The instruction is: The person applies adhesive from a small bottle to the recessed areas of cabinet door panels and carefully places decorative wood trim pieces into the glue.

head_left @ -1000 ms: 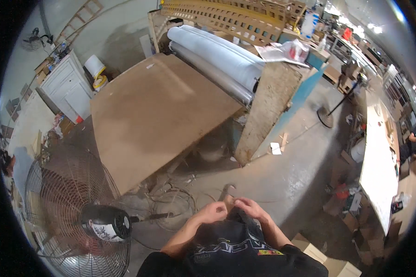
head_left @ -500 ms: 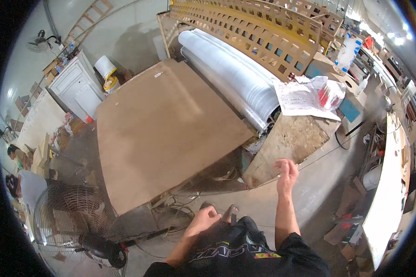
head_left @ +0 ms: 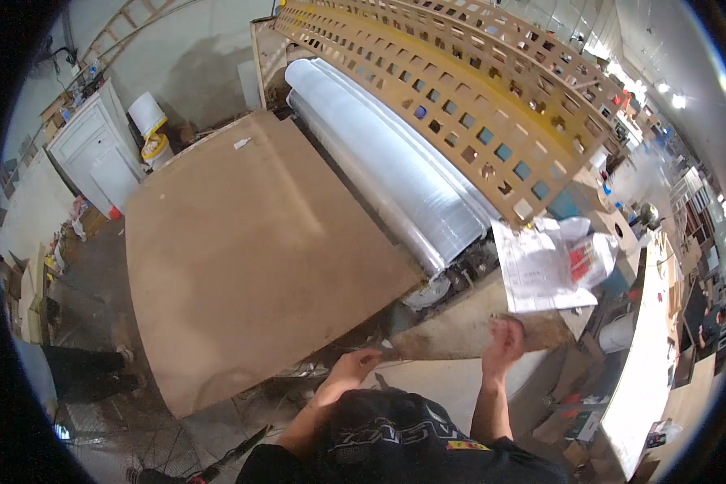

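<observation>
My left hand [head_left: 355, 367] is near the front edge of a large brown board [head_left: 250, 258]. Its fingers point to the right, slightly bent and apart, with nothing visible in them. My right hand [head_left: 504, 343] is raised over the near edge of a stained wooden surface [head_left: 444, 331], just below some white papers [head_left: 540, 274]. Motion blurs its fingers, which look curled, and I cannot make out anything in them. Beyond the board, a long roll wrapped in clear film [head_left: 387, 169] lies slantwise.
Behind the roll stands a long tan panel with square holes [head_left: 460, 121]. A white cabinet [head_left: 97, 149] and a white bucket [head_left: 157, 149] are at the far left. Another person's dark-clothed legs [head_left: 85, 375] show at the left. A long white panel [head_left: 641, 355] runs along the right.
The view has shifted, and the board and roll sit farther left. My left hand's fingers have loosened; my right hand is now nearer the papers. The other person's legs have come into view.
</observation>
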The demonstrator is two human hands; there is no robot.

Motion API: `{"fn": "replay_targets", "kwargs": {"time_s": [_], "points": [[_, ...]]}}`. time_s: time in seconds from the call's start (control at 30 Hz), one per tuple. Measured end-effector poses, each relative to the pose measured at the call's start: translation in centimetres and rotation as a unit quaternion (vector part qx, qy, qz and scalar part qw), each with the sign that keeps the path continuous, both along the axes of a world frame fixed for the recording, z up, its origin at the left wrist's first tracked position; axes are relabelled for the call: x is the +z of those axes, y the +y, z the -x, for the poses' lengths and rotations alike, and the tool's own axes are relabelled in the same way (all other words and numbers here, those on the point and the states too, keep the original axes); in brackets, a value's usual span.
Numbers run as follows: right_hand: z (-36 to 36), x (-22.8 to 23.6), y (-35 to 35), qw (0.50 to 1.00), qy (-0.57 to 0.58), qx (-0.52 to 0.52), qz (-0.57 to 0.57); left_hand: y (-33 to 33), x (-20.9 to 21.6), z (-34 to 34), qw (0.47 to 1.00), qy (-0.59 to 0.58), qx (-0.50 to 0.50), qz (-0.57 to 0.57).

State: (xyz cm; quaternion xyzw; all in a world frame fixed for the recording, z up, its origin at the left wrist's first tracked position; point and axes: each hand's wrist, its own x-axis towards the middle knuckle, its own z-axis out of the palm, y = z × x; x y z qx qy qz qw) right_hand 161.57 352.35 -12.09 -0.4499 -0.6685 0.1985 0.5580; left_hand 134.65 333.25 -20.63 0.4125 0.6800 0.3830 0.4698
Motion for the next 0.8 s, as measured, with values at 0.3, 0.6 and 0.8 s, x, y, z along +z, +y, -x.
{"fn": "replay_targets", "kwargs": {"time_s": [0.3, 0.6, 0.8], "points": [[3.2, 2.4, 0.7, 0.984, 0.060, -0.148, 0.076, 6.3, -2.0, 7.0, 1.000, -0.003, -0.002, -0.002], [1.8, 1.6, 1.0, 0.974, 0.041, -0.206, 0.087, 9.7, -3.9, 9.5, 0.999, -0.007, -0.027, 0.030], [0.2, 0.2, 0.9, 0.976, 0.062, -0.202, 0.054, 10.8, -2.0, 9.2, 0.998, -0.003, -0.013, 0.069]]}}
